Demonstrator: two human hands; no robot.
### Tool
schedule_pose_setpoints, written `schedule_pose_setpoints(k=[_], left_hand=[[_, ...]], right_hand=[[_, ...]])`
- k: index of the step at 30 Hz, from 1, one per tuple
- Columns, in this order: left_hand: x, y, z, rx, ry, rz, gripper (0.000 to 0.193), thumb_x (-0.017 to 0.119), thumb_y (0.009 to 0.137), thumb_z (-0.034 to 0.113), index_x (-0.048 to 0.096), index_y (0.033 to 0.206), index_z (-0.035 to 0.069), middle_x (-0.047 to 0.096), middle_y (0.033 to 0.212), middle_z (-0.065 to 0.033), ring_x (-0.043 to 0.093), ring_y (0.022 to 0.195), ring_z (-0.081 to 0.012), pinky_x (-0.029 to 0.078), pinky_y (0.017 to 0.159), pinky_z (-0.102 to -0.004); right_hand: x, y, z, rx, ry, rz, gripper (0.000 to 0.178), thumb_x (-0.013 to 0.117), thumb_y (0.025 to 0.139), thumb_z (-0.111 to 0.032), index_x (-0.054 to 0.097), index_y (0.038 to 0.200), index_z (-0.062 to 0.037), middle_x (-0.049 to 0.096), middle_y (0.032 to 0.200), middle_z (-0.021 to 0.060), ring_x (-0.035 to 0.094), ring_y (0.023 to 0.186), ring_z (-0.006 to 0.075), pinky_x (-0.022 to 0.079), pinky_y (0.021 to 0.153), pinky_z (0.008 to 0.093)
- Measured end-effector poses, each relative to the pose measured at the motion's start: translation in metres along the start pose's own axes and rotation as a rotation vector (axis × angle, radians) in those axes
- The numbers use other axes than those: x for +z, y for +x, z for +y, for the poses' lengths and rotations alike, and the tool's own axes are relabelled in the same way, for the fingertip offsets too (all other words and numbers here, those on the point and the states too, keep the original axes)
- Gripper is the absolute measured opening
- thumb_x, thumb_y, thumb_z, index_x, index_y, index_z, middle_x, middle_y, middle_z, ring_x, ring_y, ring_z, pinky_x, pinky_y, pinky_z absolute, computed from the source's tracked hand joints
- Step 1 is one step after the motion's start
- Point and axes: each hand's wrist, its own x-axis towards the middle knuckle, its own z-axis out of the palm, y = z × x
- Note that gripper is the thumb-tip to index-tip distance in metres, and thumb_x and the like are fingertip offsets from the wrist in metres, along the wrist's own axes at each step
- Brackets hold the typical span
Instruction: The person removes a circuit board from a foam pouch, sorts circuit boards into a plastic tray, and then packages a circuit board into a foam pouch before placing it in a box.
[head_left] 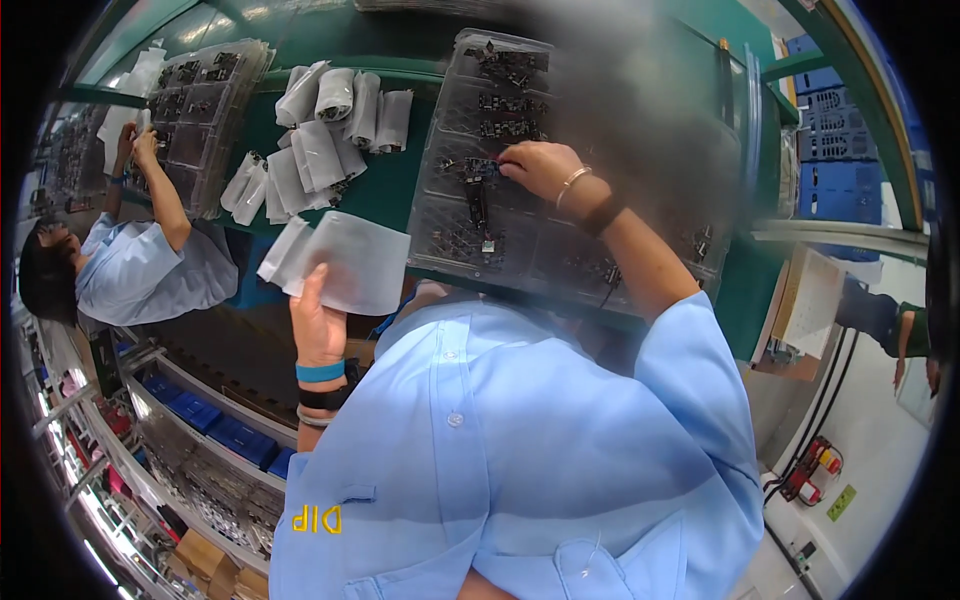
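On the green worktop (385, 195), near its front edge, my right hand (540, 168) reaches into the clear compartment tray (520, 235), fingertips closed narrowly on a small dark circuit part (480, 170) in one of the middle pockets. My left hand (318, 320) sits just off the front edge of the worktop, thumb and fingers clamped on a translucent white bag (350, 262) held flat and a little tilted. To do this pick well, I judge I should pinch the part by its edges, not its face, and lift it straight up out of its pocket so it doesn't snag the thin strip hanging below it or disturb the neighbouring parts. I'd keep the bag's mouth turned toward the tray and close to it, so the carry is short; whether the mouth is open I cannot tell. Toward the back edge lies a loose heap of similar white bags (320, 140), well apart from my hands. At the far left end a co-worker's hands (135, 145) work over another stack of trays (200, 110); I should keep clear of it.
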Motion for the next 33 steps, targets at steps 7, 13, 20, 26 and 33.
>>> schedule_pose_setpoints(k=[7,13,20,26,33], left_hand=[[-0.001,0.019,0.009,-0.075,0.085,-0.074,0.041,0.064,0.086,0.011,0.052,0.124,0.004,0.057,0.119,-0.0068,0.055,0.108,-0.0199,0.044,0.096,-0.0350],[-0.012,0.040,0.009,-0.153,0.073,-0.146,0.040,0.066,0.085,0.014,0.054,0.122,0.004,0.058,0.117,-0.0064,0.055,0.107,-0.0188,0.044,0.095,-0.0337],[-0.011,0.066,0.025,-0.206,0.130,-0.348,0.038,0.067,0.084,0.017,0.058,0.118,0.003,0.061,0.112,-0.0065,0.057,0.104,-0.0169,0.045,0.093,-0.0316],[-0.013,0.081,0.033,-0.238,0.120,-0.479,0.038,0.066,0.085,0.018,0.058,0.118,0.003,0.062,0.110,-0.0064,0.059,0.101,-0.0164,0.047,0.089,-0.0298],[-0.004,0.086,0.035,-0.302,0.196,-0.598,0.036,0.065,0.087,0.018,0.059,0.118,0.003,0.062,0.109,-0.0063,0.059,0.100,-0.0160,0.049,0.085,-0.0297]], right_hand=[[0.004,-0.028,-0.054,0.210,-0.085,0.372,0.032,0.062,0.086,-0.032,0.058,0.107,-0.0096,0.060,0.095,0.0091,0.063,0.085,0.0281,0.052,0.072,0.0402],[0.043,-0.036,-0.098,0.333,-0.137,0.283,0.030,0.064,0.083,-0.033,0.058,0.101,-0.0098,0.056,0.090,0.0076,0.061,0.080,0.0262,0.051,0.068,0.0398],[0.065,-0.034,-0.111,0.394,-0.257,0.392,0.022,0.063,0.082,-0.026,0.061,0.098,-0.0100,0.058,0.092,0.0074,0.061,0.082,0.0256,0.050,0.070,0.0374],[0.047,-0.044,-0.100,0.426,-0.098,0.478,0.019,0.061,0.083,-0.019,0.062,0.100,-0.0133,0.059,0.095,0.0081,0.061,0.086,0.0260,0.049,0.071,0.0387],[0.016,-0.028,-0.090,0.463,-0.264,0.397,0.028,0.063,0.082,-0.021,0.061,0.109,-0.0140,0.059,0.103,0.0110,0.061,0.090,0.0286,0.049,0.075,0.0406]])
